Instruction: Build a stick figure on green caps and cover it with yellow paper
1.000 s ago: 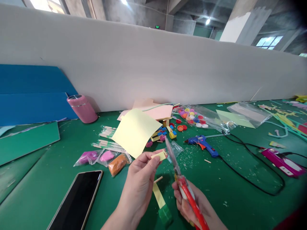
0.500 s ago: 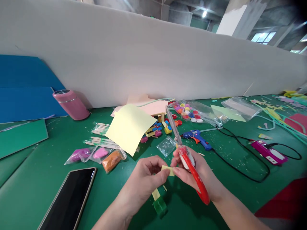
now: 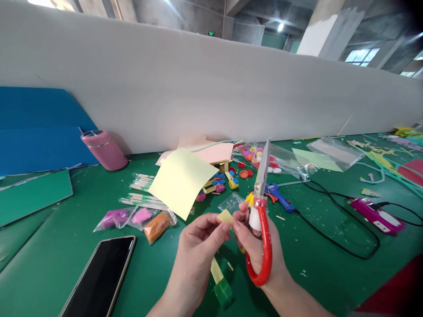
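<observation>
My left hand (image 3: pixel 201 248) pinches a small piece of pale yellow paper (image 3: pixel 225 216) between thumb and fingers. The thumb and fingertip of my right hand (image 3: pixel 257 246) meet the same piece at its right corner. Red-handled scissors (image 3: pixel 262 176) also rest in my right hand, blades pointing up and away, the handle loop low against the palm. Beneath my hands, a yellow strip joined to a green block (image 3: pixel 223 290) lies on the green table (image 3: pixel 145 281). A larger pale yellow sheet (image 3: pixel 181 180) lies beyond my left hand.
At the left are a phone (image 3: pixel 99 277), bagged clay (image 3: pixel 157 226) and a pink cup (image 3: pixel 105 150). Sticks (image 3: pixel 142 200) lie near the sheet. A blue glue gun (image 3: pixel 279 199) and a purple device (image 3: pixel 376 215) with black cables sit at the right. A white partition (image 3: pixel 198 88) stands behind.
The scissors have turned more upright in my right hand, tips swinging right. Both hands have risen slightly, and the small paper piece has tilted. The view has shifted a little.
</observation>
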The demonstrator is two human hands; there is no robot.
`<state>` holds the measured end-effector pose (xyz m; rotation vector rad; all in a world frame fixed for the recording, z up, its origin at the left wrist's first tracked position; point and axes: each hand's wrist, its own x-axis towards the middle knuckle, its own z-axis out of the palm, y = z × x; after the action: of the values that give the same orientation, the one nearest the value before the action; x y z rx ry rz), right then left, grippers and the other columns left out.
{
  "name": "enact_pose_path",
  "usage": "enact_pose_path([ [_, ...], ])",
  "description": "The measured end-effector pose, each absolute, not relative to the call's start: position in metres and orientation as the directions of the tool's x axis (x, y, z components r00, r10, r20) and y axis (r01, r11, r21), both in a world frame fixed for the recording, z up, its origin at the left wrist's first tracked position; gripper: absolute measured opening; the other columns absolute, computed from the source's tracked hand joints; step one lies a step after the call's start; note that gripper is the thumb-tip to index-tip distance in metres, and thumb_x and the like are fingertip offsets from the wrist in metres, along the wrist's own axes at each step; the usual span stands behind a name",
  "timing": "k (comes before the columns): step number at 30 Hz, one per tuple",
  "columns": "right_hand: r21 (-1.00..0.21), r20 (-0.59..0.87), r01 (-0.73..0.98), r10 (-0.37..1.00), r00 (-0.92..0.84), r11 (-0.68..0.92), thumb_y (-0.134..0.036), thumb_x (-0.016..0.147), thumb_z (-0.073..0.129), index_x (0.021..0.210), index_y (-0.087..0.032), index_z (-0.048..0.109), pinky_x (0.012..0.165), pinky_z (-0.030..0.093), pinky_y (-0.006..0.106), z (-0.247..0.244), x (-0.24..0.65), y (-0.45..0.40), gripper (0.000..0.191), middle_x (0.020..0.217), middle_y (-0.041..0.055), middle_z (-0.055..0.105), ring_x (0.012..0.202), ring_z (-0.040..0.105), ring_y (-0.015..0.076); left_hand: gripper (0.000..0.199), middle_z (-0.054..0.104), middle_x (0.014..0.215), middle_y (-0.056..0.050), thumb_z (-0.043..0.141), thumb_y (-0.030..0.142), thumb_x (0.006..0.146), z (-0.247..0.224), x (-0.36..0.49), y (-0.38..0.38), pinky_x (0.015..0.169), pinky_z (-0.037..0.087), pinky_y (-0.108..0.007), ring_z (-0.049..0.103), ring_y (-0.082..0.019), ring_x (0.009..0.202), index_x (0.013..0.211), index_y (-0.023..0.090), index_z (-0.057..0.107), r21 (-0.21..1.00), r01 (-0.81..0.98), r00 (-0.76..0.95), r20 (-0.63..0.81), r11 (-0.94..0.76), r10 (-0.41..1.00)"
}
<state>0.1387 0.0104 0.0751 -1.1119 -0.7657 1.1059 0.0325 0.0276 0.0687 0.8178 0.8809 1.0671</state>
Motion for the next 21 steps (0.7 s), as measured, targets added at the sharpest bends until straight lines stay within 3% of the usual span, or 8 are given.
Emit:
enact_pose_path([
  [4, -0.925, -0.076, -0.377, 0.945, 0.319, 0.053, -0.036, 0.059, 0.074, 0.085, -0.02, 0.05, 0.053, 0.051, 0.028, 0.071, 0.127, 0.012, 0.038, 0.065, -0.003, 0.055, 0.053, 0.055, 0.0122, 0.013, 0.06, 0.058, 0.001, 0.07, 0.026, 0.068, 0.068, 0.034, 0.025, 0.063, 0.042, -0.02, 0.053, -0.01, 0.061, 0.066, 0.016, 0.063, 0.863, -0.434, 0.157, -0.211, 0.259, 0.965],
  [9, -0.938, -0.08, -0.344, 0.95, 0.3, 0.029, -0.039, 0.061, 0.073, 0.088, -0.02, 0.052, 0.053, 0.049, 0.027, 0.065, 0.127, 0.011, 0.039, 0.068, -0.0012, 0.056, 0.056, 0.056, 0.0134, 0.016, 0.055, 0.053, 0.004, 0.071, 0.025, 0.066, 0.07, 0.033, 0.028, 0.057, 0.04, -0.016, 0.049, -0.006, 0.054, 0.061, 0.015, 0.06, 0.827, -0.485, 0.116, -0.262, 0.285, 0.958],
  [14, -0.959, -0.143, -0.262, 0.984, 0.103, -0.111, -0.04, 0.067, 0.07, 0.088, -0.021, 0.055, 0.053, 0.044, 0.021, 0.068, 0.146, -0.006, 0.031, 0.072, -0.0017, 0.054, 0.057, 0.05, 0.0098, 0.019, 0.051, 0.049, 0.006, 0.074, 0.024, 0.062, 0.078, 0.026, 0.035, 0.053, 0.037, -0.014, 0.047, -0.005, 0.049, 0.06, 0.016, 0.057, 0.77, -0.546, 0.114, -0.321, 0.329, 0.94],
  [18, -0.913, -0.304, -0.272, 0.952, -0.043, -0.304, -0.044, 0.061, 0.074, 0.082, -0.022, 0.057, 0.067, 0.047, 0.025, 0.055, 0.167, -0.023, 0.035, 0.07, -0.0012, 0.053, 0.072, 0.055, 0.0155, 0.02, 0.05, 0.048, 0.007, 0.074, 0.023, 0.062, 0.082, 0.017, 0.038, 0.052, 0.037, -0.014, 0.047, -0.005, 0.049, 0.059, 0.016, 0.056, 0.762, -0.568, 0.11, -0.306, 0.312, 0.946],
  [21, -0.866, -0.372, -0.276, 0.906, -0.202, -0.417, -0.047, 0.061, 0.073, 0.085, -0.023, 0.06, 0.068, 0.049, 0.027, 0.034, 0.179, -0.026, 0.036, 0.07, -0.0007, 0.055, 0.069, 0.056, 0.0152, 0.019, 0.051, 0.051, 0.006, 0.073, 0.023, 0.063, 0.083, 0.014, 0.039, 0.053, 0.038, -0.015, 0.048, -0.005, 0.049, 0.059, 0.016, 0.056, 0.768, -0.562, 0.108, -0.3, 0.307, 0.948],
])
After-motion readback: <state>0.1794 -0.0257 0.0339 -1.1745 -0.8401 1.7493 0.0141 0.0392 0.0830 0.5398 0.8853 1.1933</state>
